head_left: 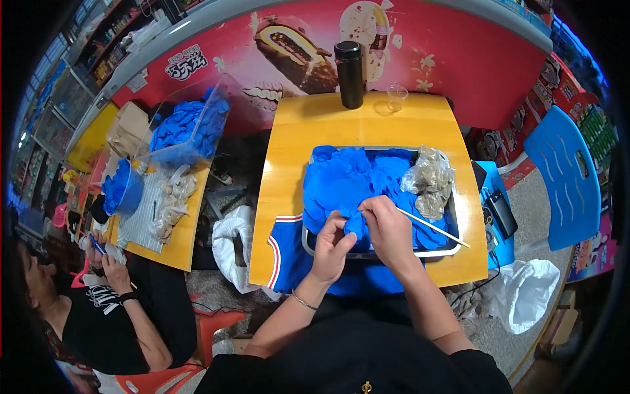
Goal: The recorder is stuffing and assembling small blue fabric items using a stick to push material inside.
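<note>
My left hand (333, 251) is closed, pinching a small folded blue piece of thin, soft-looking material (353, 230) over the near side of a metal tray (454, 246). Thumb and fingers of my right hand (388, 233) meet at the same blue piece. From behind that hand a pale thin stick (434, 228) slants out over the tray's right rim; whether my fingers grip it is hidden. Flat, rounded blue pieces (338, 180) fill the tray in a heap. A clear plastic bag with brownish contents (430, 180) lies at its right end.
A black flask (350, 75) and a clear cup (396, 97) stand on the table's far side. Blue cloth with red-white trim (285, 253) lies under the tray's left. At left, a co-worker (98, 315) sits by a clear bin of blue pieces (187, 128). A blue chair (564, 177) stands right.
</note>
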`<state>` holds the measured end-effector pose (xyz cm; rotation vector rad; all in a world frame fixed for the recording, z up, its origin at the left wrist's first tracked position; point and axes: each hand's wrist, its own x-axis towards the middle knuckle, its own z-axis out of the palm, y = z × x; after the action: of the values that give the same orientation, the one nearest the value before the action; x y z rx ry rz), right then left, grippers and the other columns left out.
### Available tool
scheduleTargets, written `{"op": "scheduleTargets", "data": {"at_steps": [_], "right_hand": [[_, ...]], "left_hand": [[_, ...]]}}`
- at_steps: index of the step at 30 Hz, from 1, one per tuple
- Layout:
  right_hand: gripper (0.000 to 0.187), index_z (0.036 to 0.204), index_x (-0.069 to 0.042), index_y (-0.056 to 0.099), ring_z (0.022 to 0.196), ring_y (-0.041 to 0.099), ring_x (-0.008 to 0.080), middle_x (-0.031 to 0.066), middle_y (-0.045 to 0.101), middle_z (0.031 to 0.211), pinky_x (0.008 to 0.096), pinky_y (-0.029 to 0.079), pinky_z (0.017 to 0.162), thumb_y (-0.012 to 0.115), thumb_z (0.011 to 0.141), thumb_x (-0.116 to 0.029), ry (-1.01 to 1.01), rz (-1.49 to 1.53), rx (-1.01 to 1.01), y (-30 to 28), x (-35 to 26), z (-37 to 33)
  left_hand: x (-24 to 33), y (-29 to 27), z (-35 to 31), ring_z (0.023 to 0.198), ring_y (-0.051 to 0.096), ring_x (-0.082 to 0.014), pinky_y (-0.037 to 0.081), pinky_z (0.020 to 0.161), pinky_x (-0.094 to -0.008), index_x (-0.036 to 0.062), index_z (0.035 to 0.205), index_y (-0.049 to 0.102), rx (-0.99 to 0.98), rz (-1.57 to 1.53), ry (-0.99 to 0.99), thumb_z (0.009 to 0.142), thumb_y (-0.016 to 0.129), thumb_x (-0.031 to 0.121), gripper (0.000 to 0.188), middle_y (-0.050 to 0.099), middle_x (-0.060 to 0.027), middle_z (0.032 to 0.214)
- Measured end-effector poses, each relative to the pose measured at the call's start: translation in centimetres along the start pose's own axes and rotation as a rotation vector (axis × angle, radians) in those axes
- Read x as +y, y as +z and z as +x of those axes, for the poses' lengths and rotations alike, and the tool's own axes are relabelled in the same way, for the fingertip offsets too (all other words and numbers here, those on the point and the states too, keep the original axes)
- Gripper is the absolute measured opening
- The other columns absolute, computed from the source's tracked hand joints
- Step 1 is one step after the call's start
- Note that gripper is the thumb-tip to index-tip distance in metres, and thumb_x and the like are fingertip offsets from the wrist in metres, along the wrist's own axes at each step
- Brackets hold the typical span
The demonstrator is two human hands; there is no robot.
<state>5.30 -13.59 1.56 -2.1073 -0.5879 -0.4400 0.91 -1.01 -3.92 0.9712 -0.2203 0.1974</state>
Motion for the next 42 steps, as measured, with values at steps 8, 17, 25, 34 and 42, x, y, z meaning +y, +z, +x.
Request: {"op": "scheduleTargets", "data": {"at_steps": [8,17,25,34,42], "right_hand": [[0.009,0.088,-0.004,0.058,0.073,0.060,0.0300,0.0107,0.059,0.084,0.0358,0.047,0.060,0.059,0.080,-0.001,0.034,0.097,-0.006,0.1,0.4,-0.4],[0.008,0.087,-0.004,0.057,0.071,0.060,0.0290,0.0108,0.059,0.083,0.0350,0.047,0.059,0.060,0.080,-0.001,0.003,0.106,0.024,-0.3,0.0,0.1],[0.007,0.085,-0.004,0.057,0.071,0.061,0.0289,0.0100,0.060,0.083,0.0351,0.048,0.057,0.061,0.080,-0.002,-0.026,0.062,0.068,0.8,-0.8,0.2],[0.008,0.086,-0.004,0.057,0.070,0.061,0.0291,0.0101,0.060,0.083,0.0350,0.048,0.057,0.060,0.079,-0.001,-0.028,0.055,0.093,1.0,-0.8,-0.1],[0.007,0.086,-0.003,0.057,0.071,0.061,0.0297,0.0109,0.059,0.083,0.0356,0.048,0.057,0.060,0.080,-0.001,-0.019,0.056,0.090,0.7,-0.2,-0.5]], "left_hand": [[1.8,-0.1,1.0,0.094,0.048,-0.0061,0.038,0.084,-0.0219,0.0054,0.108,0.053,-0.127,0.004,-0.263,0.082,0.062,0.007,0.028,0.054,0.0019,0.103],[0.8,0.8,1.3,0.090,0.048,-0.0087,0.038,0.082,-0.0221,0.0042,0.085,0.052,0.098,0.196,0.046,0.079,0.066,0.002,0.015,0.048,-0.0033,0.101],[0.6,1.8,1.5,0.077,0.046,-0.0059,0.039,0.069,-0.0201,0.0038,0.082,0.049,0.351,0.300,0.179,0.078,0.066,-0.002,0.018,0.050,-0.0012,0.090],[0.0,2.7,1.4,0.078,0.045,-0.0060,0.039,0.071,-0.0192,0.0061,0.081,0.047,0.461,0.373,0.226,0.077,0.066,-0.004,0.022,0.047,-0.0006,0.088],[0.6,1.5,1.4,0.072,0.045,-0.0049,0.040,0.065,-0.0198,0.0031,0.082,0.049,0.218,0.397,0.141,0.080,0.064,0.000,0.015,0.050,0.0002,0.082]]}}
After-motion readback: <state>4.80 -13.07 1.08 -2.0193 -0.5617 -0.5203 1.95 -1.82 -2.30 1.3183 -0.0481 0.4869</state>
